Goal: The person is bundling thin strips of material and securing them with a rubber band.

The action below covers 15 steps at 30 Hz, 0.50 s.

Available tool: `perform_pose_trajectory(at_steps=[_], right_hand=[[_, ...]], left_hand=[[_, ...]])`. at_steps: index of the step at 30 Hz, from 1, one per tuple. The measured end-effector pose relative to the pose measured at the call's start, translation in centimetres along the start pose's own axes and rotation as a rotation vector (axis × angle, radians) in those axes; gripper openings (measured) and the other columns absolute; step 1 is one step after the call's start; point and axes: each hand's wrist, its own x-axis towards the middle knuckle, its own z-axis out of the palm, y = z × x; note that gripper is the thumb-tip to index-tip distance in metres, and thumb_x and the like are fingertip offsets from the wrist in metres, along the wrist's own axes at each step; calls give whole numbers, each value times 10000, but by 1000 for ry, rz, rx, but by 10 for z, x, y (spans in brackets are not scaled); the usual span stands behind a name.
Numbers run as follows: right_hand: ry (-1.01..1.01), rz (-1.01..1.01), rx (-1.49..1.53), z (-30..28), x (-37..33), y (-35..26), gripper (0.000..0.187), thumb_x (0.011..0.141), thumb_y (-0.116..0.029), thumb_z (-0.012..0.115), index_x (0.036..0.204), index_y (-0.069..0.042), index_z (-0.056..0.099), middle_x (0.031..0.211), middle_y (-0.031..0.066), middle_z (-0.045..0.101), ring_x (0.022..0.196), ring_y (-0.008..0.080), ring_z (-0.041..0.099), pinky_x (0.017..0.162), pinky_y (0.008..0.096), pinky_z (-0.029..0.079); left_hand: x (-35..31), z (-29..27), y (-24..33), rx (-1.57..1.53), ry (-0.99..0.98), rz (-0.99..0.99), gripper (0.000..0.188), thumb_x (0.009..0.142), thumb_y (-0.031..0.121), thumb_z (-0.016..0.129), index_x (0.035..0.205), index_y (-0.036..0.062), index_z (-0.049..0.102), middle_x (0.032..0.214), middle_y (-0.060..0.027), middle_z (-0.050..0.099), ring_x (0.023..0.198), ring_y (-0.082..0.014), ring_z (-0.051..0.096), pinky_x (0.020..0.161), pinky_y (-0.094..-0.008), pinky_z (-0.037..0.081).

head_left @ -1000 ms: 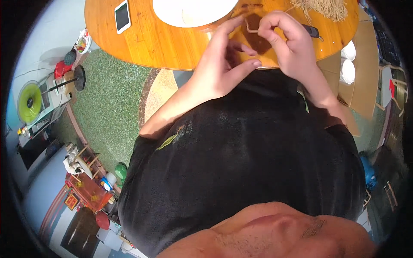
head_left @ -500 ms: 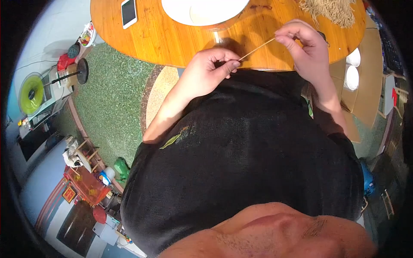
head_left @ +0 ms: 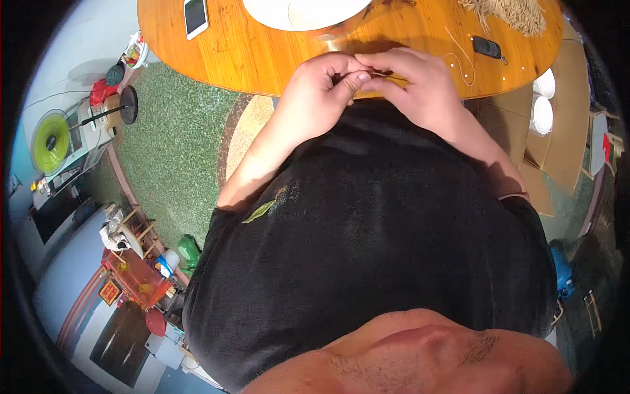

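At the near edge of the wooden table [head_left: 243, 59], my left hand [head_left: 321, 92] and my right hand [head_left: 420, 82] meet fingertip to fingertip. My left thumb and index finger are closed in a pinch on a thin tan cord, mostly hidden by the fingers. My right fingers are also closed, at the same spot, on the cord. To the right of my right hand, a loose length of tan cord [head_left: 471, 71] curves over the tabletop; whether it joins the piece in my fingers I cannot tell.
Beyond my hands stands a white round basin [head_left: 266, 14]. A white phone [head_left: 196, 18] lies at the left, a bundle of tan cords [head_left: 518, 18] at the far right, and a small black key fob [head_left: 486, 47] nearer. Down on the left is a fan [head_left: 49, 141].
My right hand has moved left and a little down to meet my left fingertips. The cord that was stretched between the hands is now gathered there. The key fob has come fully into view.
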Motion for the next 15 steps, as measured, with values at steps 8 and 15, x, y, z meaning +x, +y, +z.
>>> perform_pose_trajectory(at_steps=[8, 15], right_hand=[[119, 119, -17, 1, -2, 3, 112, 878, -124, 773, 969, -59, 773, 863, 91, 723, 774, 250, 710, 685, 339, 556], [208, 183, 68, 5, -1, 0, 70, 907, -74, 753, 970, -48, 765, 866, 89, 723, 736, 189, 707, 669, 301, 553]], left_hand=[[2, -4, -16, -73, 46, -44, 186, 1000, 151, 707, 1082, -15, 729, 874, -21, 737, 725, -72, 641, 683, -243, 538], [2, 1, -18, -293, 11, 17, 215, 996, 67, 694, 1181, -39, 668, 955, -42, 725, 814, -84, 661, 744, -237, 557]])
